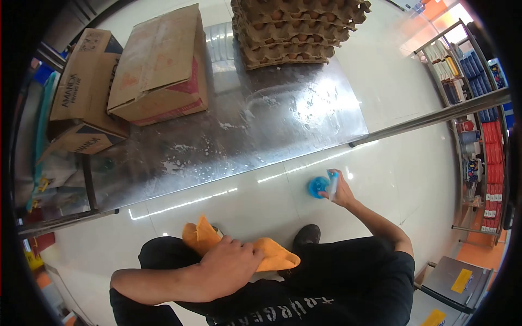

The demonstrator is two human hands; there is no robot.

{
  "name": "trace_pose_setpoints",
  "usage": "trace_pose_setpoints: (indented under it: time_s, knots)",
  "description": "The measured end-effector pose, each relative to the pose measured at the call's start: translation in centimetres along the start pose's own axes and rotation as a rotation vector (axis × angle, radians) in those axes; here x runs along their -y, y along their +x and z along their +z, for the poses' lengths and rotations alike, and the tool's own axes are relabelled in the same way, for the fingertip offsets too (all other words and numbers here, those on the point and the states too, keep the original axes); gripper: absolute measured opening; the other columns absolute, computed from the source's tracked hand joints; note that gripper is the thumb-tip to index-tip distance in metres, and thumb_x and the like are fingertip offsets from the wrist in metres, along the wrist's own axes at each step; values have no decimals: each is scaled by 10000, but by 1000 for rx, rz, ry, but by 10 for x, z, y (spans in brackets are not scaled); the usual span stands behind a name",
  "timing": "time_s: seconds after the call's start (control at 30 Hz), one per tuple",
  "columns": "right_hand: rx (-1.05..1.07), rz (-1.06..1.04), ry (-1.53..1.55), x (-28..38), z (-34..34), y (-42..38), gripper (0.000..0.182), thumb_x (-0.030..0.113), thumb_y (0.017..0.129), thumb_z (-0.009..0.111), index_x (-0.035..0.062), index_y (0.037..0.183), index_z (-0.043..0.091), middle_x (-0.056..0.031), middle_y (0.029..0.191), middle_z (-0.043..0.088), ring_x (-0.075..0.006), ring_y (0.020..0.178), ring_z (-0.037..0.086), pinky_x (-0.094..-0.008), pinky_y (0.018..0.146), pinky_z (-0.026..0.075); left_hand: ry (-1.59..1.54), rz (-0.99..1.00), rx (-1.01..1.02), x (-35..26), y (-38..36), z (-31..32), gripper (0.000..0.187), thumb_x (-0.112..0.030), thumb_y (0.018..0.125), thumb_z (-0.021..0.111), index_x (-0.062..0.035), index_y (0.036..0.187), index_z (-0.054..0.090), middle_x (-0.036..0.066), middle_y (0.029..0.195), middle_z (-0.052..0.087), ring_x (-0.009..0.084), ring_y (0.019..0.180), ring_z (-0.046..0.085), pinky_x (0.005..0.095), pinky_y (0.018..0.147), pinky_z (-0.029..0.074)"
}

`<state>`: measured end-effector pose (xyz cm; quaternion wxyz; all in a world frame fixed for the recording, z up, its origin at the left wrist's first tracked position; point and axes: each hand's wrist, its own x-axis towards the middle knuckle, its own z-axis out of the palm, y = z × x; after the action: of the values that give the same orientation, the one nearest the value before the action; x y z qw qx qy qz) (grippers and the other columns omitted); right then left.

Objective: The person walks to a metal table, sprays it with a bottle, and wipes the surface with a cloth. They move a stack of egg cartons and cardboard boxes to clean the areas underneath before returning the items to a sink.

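The left hand (231, 270) grips an orange cloth (278, 255), crumpled and soft-looking, at the near middle. The right hand (342, 191) is closed on a rounded, clear blue bottle (317, 187), at right, before the metal table (234, 146).

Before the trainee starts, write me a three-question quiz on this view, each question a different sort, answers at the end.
1. Which hand holds the orange cloth?
2. True or false: the right hand is empty.
3. Multiple choice: where do the egg trays sit in relation to the metal table? A, underneath it; B, on top of it; C, on the floor beside it.

Key
1. The left hand.
2. False; it grips the blue bottle.
3. B.
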<state>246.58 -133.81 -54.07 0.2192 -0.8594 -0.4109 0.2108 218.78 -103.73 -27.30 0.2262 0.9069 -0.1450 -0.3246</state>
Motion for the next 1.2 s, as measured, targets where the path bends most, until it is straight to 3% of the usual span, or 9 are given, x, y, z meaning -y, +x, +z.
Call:
trace_pose_setpoints:
  time_s: [0.13,0.3,0.37,0.43,0.57,0.67,0.9,1.1,1.2]
  knots:
    - [78,-66,-121,4,-26,-19,1142,479,553,858,40,1416,252,-251,1308,420,-402,1140,507,-433,951,455,-95,-20,-45,18,7,-10,277,-140,831,581,-12,1074,551,149,860,604,322,847,627,426,729,480]
    - [592,501,-580,9,-114,13,935,534,568,828,-17,1256,516,-253,1090,616,-386,1058,579,-416,911,475,-273,-54,-259,31,18,-22,311,-48,789,574,-16,1097,544,148,881,594,332,819,613,433,721,480]
    - [424,379,-242,113,-170,39,926,541,548,842,-23,1220,548,-233,1048,642,-346,1076,587,-431,888,483,-326,-42,-306,28,24,-34,302,-40,800,569,-22,1101,560,145,966,594,343,906,605,427,784,489]
    - [355,-401,243,168,-174,53,1100,401,497,904,35,1397,387,-220,1298,525,-335,1181,538,-364,957,447,-396,33,-398,22,27,-39,342,3,775,577,-37,1114,563,132,999,590,343,923,598,430,800,486]
    - [735,-325,717,272,-126,47,933,197,663,803,80,1445,308,-165,1350,496,-315,1199,529,-359,975,429,-454,243,-554,15,28,-44,434,49,732,614,-63,1149,569,108,1104,566,324,983,586,406,845,484]
    - [776,-480,719,268,-93,47,798,117,706,698,81,1409,321,-160,1112,630,-301,1003,628,-368,893,480,-547,159,-565,9,16,-45,443,13,741,651,-66,1169,568,114,1158,532,310,1035,568,378,867,481]
    - [-430,-194,76,129,-83,100,577,-105,676,596,55,1222,507,-186,1088,589,-365,874,608,-402,763,510,-331,-25,-775,6,-8,-48,362,-124,800,700,-70,1137,579,117,1151,518,299,1031,561,374,875,466]
    - [-419,-55,-385,51,-41,101,699,256,729,717,66,1330,416,-266,1315,393,-426,1219,377,-531,1009,296,-365,58,-596,23,-3,-45,306,-178,802,707,-66,1064,595,86,1077,541,262,948,574,367,843,463]
    - [-353,-37,-307,50,9,131,834,577,845,552,24,1420,309,-289,1476,210,-457,1375,176,-621,1079,112,-362,77,-541,33,5,-53,296,-186,808,700,-57,1055,600,80,1032,560,249,921,579,362,831,464]
